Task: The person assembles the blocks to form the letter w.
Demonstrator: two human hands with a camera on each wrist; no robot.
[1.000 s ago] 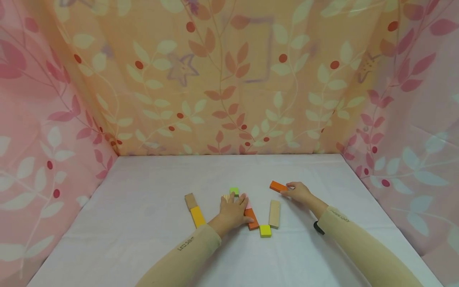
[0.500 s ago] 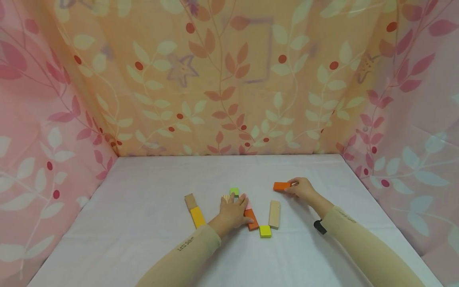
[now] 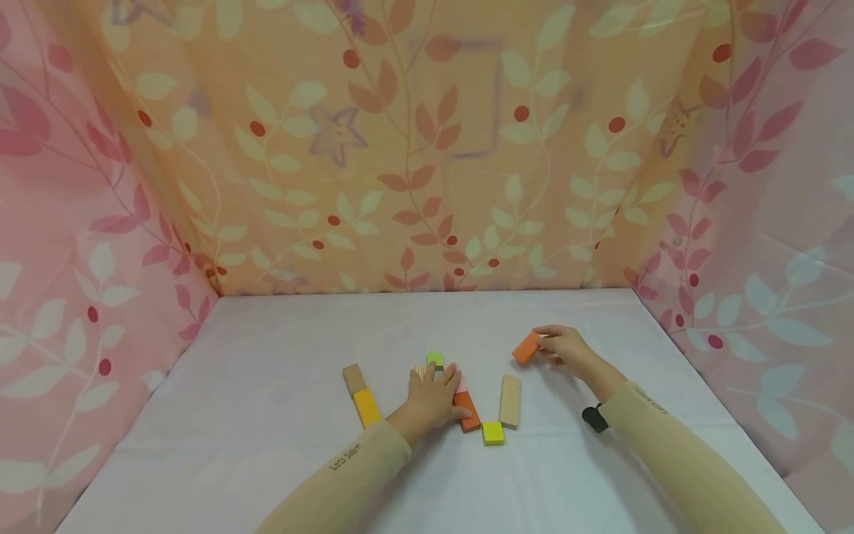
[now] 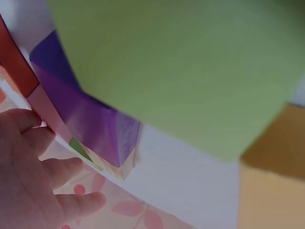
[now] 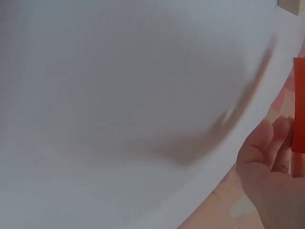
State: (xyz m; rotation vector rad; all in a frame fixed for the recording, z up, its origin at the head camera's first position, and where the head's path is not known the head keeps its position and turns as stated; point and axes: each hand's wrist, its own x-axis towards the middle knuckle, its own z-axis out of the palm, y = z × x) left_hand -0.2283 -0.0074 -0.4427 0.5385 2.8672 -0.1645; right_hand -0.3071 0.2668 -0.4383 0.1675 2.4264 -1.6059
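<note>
My right hand (image 3: 567, 350) pinches an orange wooden block (image 3: 525, 348) above the table, tilted, at the right of the layout. In the right wrist view, that hand's thumb and fingers are at the orange block's near side. My left hand (image 3: 430, 397) lies with spread fingers over the middle blocks. Around it show a dark orange block (image 3: 467, 411), a pink block (image 3: 462, 383) and a light green block (image 3: 435, 360). The left wrist view reveals a purple block (image 4: 90, 124) beside the pink one, and a large green block (image 4: 181, 71) close to the camera.
To the right of my left hand lie a plain wood block (image 3: 510, 400) and a yellow-green square block (image 3: 492, 433). At left, a brown block (image 3: 354, 379) meets a yellow block (image 3: 366, 408). Patterned cloth walls (image 3: 414, 148) surround the white table (image 3: 267, 334).
My right hand has shifted slightly right and turned the orange block from lying nearly level to a steep slant. The left hand stays in place.
</note>
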